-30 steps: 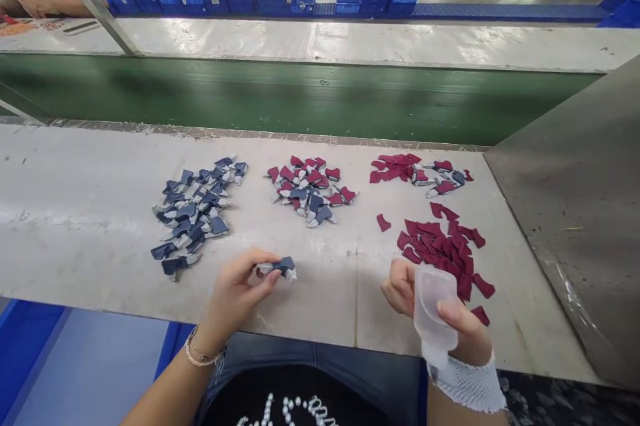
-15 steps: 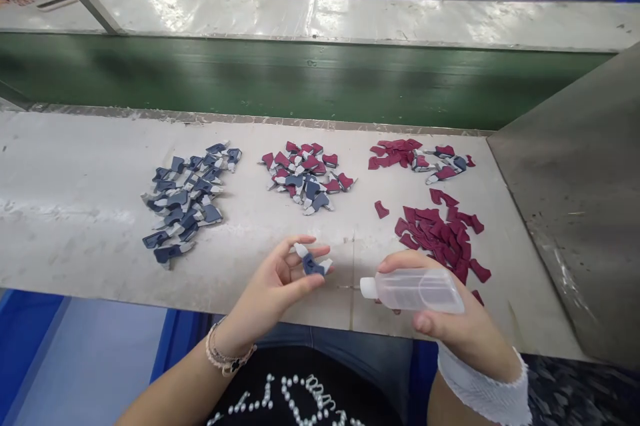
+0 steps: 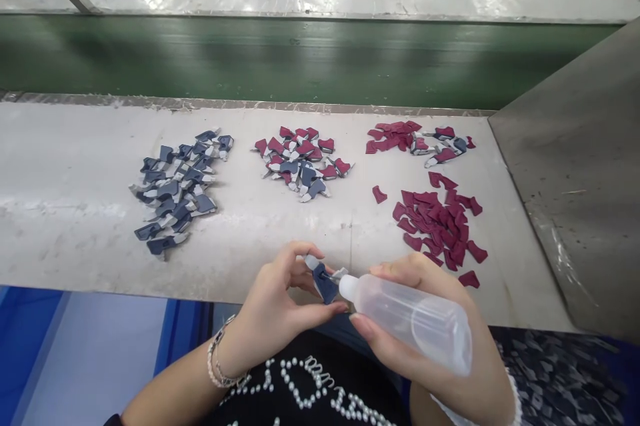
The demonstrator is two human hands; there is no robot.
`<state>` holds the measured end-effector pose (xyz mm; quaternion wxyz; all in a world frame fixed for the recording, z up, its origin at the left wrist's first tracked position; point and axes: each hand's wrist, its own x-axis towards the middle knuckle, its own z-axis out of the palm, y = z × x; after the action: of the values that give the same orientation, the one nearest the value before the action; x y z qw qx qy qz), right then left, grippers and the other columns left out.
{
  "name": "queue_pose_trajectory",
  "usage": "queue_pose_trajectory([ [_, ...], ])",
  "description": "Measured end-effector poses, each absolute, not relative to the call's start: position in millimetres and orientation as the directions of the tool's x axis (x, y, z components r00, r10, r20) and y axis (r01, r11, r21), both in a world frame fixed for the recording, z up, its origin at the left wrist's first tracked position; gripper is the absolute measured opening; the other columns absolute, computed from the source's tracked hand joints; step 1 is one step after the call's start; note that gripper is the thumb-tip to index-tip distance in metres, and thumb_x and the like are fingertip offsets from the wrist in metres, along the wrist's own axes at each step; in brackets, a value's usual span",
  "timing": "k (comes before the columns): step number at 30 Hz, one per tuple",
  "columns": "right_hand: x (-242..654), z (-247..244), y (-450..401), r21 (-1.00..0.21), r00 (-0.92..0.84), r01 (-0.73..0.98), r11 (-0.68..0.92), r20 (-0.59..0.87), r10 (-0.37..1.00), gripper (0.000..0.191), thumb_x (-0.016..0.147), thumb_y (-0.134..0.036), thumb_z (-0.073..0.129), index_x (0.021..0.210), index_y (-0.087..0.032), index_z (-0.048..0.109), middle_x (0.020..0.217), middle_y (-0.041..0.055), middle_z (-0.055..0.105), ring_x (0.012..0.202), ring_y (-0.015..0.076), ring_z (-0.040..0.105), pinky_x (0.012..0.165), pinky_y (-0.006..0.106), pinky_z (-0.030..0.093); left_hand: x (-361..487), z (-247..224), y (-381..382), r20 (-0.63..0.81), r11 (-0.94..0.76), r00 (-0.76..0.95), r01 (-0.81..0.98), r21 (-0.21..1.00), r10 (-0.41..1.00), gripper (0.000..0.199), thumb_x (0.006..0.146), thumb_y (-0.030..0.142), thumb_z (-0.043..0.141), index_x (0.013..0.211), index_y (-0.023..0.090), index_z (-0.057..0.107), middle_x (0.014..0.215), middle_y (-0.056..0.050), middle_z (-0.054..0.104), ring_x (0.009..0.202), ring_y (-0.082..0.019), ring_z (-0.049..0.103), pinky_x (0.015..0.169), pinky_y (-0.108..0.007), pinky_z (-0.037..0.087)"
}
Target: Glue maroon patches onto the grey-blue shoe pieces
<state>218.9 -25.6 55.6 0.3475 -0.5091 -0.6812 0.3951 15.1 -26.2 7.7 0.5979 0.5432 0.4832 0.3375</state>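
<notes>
A small dark blue and grey piece (image 3: 325, 283) is held between the thumb and fingers of my left hand (image 3: 280, 299). My right hand (image 3: 425, 326) grips a translucent squeeze bottle (image 3: 415, 316) with a white cap, tilted so its thin tip meets the piece. Beyond my hands lies a pile of blue and grey pieces (image 3: 173, 193) at the left. In the middle is a pile of similar pieces (image 3: 303, 163), many topped with maroon. Loose maroon pieces (image 3: 440, 223) are heaped on the right, just past my right hand.
The pale worktable (image 3: 240, 226) ends at a metal panel (image 3: 575, 179) on the right and a green strip (image 3: 300, 63) behind. More maroon pieces (image 3: 395, 136) lie at the back right. A blue bin (image 3: 90, 353) stands below left; many dark pieces (image 3: 565, 373) sit below right.
My right hand has brought the bottle left and down to the piece, its tip now against it. The piece has turned in my left hand. The view has tilted downward.
</notes>
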Motion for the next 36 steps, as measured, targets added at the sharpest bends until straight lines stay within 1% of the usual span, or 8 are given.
queue_pose_trajectory([
  [4,214,60,-25,-0.891,-0.259,0.409,0.197,0.094,0.961,0.022,0.082,-0.034,0.076,0.093,-0.028,0.058,0.069,-0.0051,0.062,0.049,0.0135,0.06,0.046,0.026,0.05,14,11,-27,-0.178,0.129,0.309,0.172,0.977,0.934,0.051,0.075,0.03,0.085,0.112,0.024,0.05,0.091,-0.002,0.076,0.068,-0.014,0.07,0.069,-0.026,0.059],
  [9,213,61,-28,-0.893,-0.262,0.41,0.189,0.083,0.962,0.022,0.084,-0.033,0.075,0.096,-0.029,0.057,0.072,-0.0059,0.061,0.053,0.0124,0.061,0.049,0.024,0.051,13,11,-28,-0.155,0.084,0.309,0.233,0.969,0.938,0.051,0.076,0.031,0.084,0.114,0.025,0.05,0.089,0.0,0.076,0.07,-0.014,0.069,0.07,-0.025,0.056],
  [16,213,65,-26,-0.87,-0.267,0.443,0.215,0.101,0.959,0.015,0.083,-0.028,0.074,0.088,-0.027,0.059,0.072,-0.0047,0.063,0.056,0.0138,0.064,0.051,0.027,0.051,13,12,-29,-0.143,0.046,0.31,0.301,0.952,0.94,0.05,0.077,0.031,0.082,0.115,0.025,0.05,0.082,0.001,0.074,0.071,-0.016,0.067,0.069,-0.027,0.053],
  [21,211,67,-27,-0.86,-0.244,0.462,0.217,0.112,0.963,0.015,0.086,-0.031,0.072,0.089,-0.027,0.058,0.075,-0.0051,0.065,0.06,0.0137,0.066,0.055,0.026,0.052,13,12,-30,-0.148,0.036,0.296,0.353,0.935,0.944,0.05,0.076,0.03,0.081,0.116,0.026,0.05,0.076,0.003,0.071,0.071,-0.016,0.066,0.067,-0.026,0.052],
  [25,211,69,-28,-0.866,-0.306,0.426,0.263,0.136,0.942,0.019,0.084,-0.026,0.073,0.093,-0.029,0.056,0.077,-0.0076,0.064,0.059,0.0103,0.064,0.055,0.023,0.051,12,12,-30,-0.142,0.032,0.309,0.338,0.941,0.94,0.049,0.077,0.025,0.08,0.115,0.029,0.048,0.087,0.004,0.074,0.07,-0.013,0.065,0.066,-0.023,0.052],
  [30,211,69,-28,-0.879,-0.259,0.426,0.215,0.109,0.96,0.016,0.085,-0.027,0.072,0.093,-0.029,0.058,0.075,-0.0079,0.063,0.06,0.0096,0.064,0.057,0.022,0.051,13,12,-28,-0.101,-0.02,0.303,0.373,0.928,0.948,0.052,0.076,0.028,0.082,0.116,0.028,0.049,0.072,0.006,0.068,0.067,-0.013,0.065,0.063,-0.022,0.05],
  [34,212,69,-29,-0.877,-0.305,0.413,0.245,0.12,0.945,0.021,0.083,-0.026,0.074,0.095,-0.03,0.057,0.078,-0.0088,0.065,0.059,0.0094,0.064,0.058,0.022,0.052,13,11,-28,-0.09,-0.027,0.314,0.35,0.936,0.945,0.051,0.077,0.02,0.08,0.116,0.03,0.049,0.086,0.005,0.073,0.068,-0.011,0.064,0.066,-0.021,0.052],
  [36,213,70,-29,-0.88,-0.314,0.408,0.243,0.114,0.942,0.021,0.082,-0.026,0.074,0.093,-0.029,0.057,0.076,-0.0086,0.065,0.057,0.0095,0.063,0.056,0.023,0.052,12,12,-29,-0.09,-0.027,0.31,0.353,0.935,0.946,0.052,0.076,0.017,0.079,0.116,0.031,0.049,0.087,0.006,0.073,0.068,-0.01,0.064,0.066,-0.02,0.051],
])
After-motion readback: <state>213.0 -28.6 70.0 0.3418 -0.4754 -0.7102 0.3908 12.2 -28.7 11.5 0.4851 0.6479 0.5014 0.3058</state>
